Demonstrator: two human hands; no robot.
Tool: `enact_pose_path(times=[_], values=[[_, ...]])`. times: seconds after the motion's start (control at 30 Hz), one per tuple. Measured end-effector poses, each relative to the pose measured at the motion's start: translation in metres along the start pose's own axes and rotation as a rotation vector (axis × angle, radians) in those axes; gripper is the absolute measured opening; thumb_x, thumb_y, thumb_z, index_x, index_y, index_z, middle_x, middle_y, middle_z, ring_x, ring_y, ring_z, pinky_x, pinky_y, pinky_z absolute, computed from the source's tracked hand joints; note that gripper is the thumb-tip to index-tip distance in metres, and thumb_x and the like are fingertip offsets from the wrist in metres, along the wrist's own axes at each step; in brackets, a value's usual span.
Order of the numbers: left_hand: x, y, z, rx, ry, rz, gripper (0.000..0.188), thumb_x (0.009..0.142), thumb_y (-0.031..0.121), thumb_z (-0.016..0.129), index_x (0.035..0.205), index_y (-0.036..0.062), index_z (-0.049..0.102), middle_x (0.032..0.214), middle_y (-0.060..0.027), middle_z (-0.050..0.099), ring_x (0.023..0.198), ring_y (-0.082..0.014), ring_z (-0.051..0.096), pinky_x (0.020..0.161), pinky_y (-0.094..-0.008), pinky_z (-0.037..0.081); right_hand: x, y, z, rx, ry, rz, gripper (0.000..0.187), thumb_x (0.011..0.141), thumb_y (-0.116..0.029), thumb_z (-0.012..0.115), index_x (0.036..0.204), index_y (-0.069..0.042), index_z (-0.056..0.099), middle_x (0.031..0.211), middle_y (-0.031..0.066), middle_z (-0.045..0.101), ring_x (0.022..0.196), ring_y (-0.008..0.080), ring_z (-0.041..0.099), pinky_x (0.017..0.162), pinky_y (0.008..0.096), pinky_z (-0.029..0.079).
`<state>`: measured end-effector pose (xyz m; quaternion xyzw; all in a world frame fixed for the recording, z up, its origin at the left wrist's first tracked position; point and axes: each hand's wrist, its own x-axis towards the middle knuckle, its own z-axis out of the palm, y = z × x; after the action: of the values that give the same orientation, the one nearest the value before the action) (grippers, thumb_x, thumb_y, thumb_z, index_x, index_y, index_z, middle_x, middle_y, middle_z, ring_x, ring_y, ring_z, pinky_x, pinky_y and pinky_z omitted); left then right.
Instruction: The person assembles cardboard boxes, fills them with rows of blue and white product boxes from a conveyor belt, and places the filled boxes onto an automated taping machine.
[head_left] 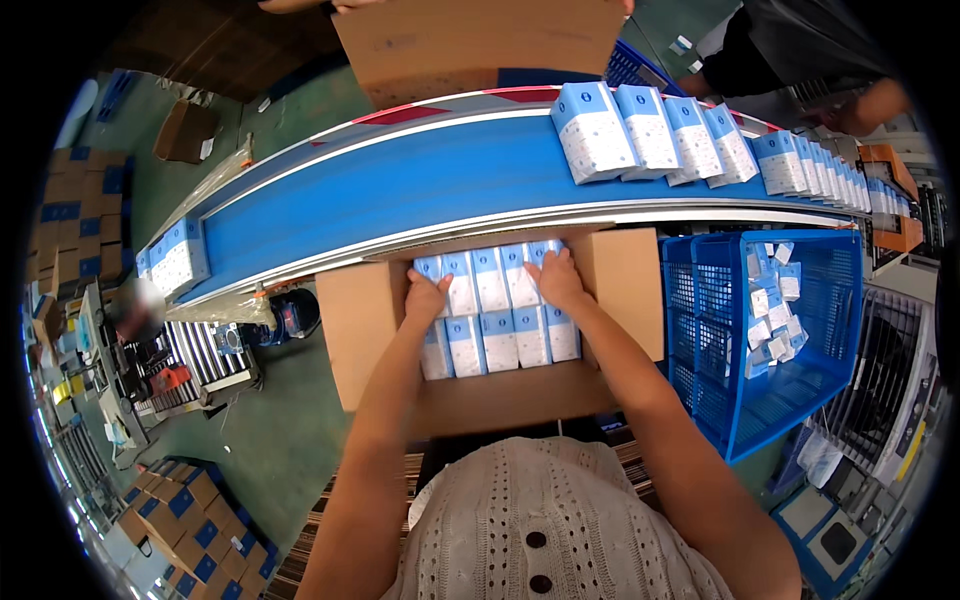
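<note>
An open cardboard carton (500, 392) stands in front of me with its side flaps spread out. Inside it, blue-and-white packs (497, 340) stand on edge in two rows, one nearer me and one farther off. My left hand (427, 297) is at the left end of the far row (489, 280), with its fingers bent around the end pack. At the opposite end, my right hand (558, 278) grips the same row, thumb toward me. The row is squeezed between both hands. Some fingertips are hidden against the packs and the carton wall.
Beyond the carton runs a blue conveyor belt (380, 185), carrying more packs (597, 130) at right and several at its left end. A blue plastic crate (740, 440) with loose small packs stands right. Another person's arm (880, 105) shows far right. Another carton (480, 45) is held across the belt.
</note>
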<state>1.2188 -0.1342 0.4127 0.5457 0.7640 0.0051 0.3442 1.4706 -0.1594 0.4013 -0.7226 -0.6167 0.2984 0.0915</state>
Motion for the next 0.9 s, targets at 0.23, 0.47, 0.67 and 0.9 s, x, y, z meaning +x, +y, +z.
enact_pose_path(times=[0.23, 0.47, 0.67, 0.9], values=[[-0.118, 0.084, -0.09, 0.521, -0.309, 0.444, 0.027, 0.082, 0.025, 0.05, 0.079, 0.0031, 0.065, 0.083, -0.018, 0.063, 0.078, -0.0218, 0.063, 0.065, -0.032, 0.049, -0.001, 0.035, 0.0, -0.254, -0.138, -0.042, 0.061, 0.088, -0.048, 0.03, 0.108, 0.006, 0.049, 0.113, 0.0239, 0.048, 0.107, 0.0369, 0.043, 0.091, 0.0408, 0.037], [-0.013, -0.065, -0.372, 0.379, 0.989, 0.394, 0.059, 0.075, 0.046, 0.057, 0.105, -0.0051, 0.05, 0.096, -0.0242, 0.054, 0.087, -0.0317, 0.053, 0.076, -0.0383, 0.043, -0.02, 0.0, -0.027, -0.781, -0.257, -0.331, 0.034, 0.084, -0.027, 0.041, 0.085, -0.001, 0.063, 0.091, 0.0112, 0.059, 0.082, 0.027, 0.058, 0.071, 0.0358, 0.044], [0.026, -0.17, -0.385, 0.448, 0.983, -0.059, 0.09, 0.063, 0.049, 0.065, 0.131, 0.0055, 0.024, 0.103, -0.0271, 0.054, 0.096, -0.0422, 0.052, 0.083, -0.0453, 0.041, -0.097, 0.01, -0.154, 0.068, -0.125, -0.33, 0.02, 0.08, -0.019, 0.049, 0.075, -0.001, 0.055, 0.076, 0.0194, 0.057, 0.069, 0.0327, 0.056, 0.062, 0.0407, 0.045], [-0.046, 0.095, -0.228, -0.063, 0.164, 0.37, 0.054, 0.084, 0.046, 0.045, 0.108, -0.0016, 0.051, 0.098, -0.0219, 0.059, 0.095, -0.0341, 0.056, 0.08, -0.0393, 0.043, -0.043, 0.081, -0.318, 0.065, 0.642, -0.063, 0.039, 0.085, -0.035, 0.047, 0.073, 0.002, 0.05, 0.078, 0.0239, 0.053, 0.074, 0.0377, 0.053, 0.064, 0.0415, 0.041]])
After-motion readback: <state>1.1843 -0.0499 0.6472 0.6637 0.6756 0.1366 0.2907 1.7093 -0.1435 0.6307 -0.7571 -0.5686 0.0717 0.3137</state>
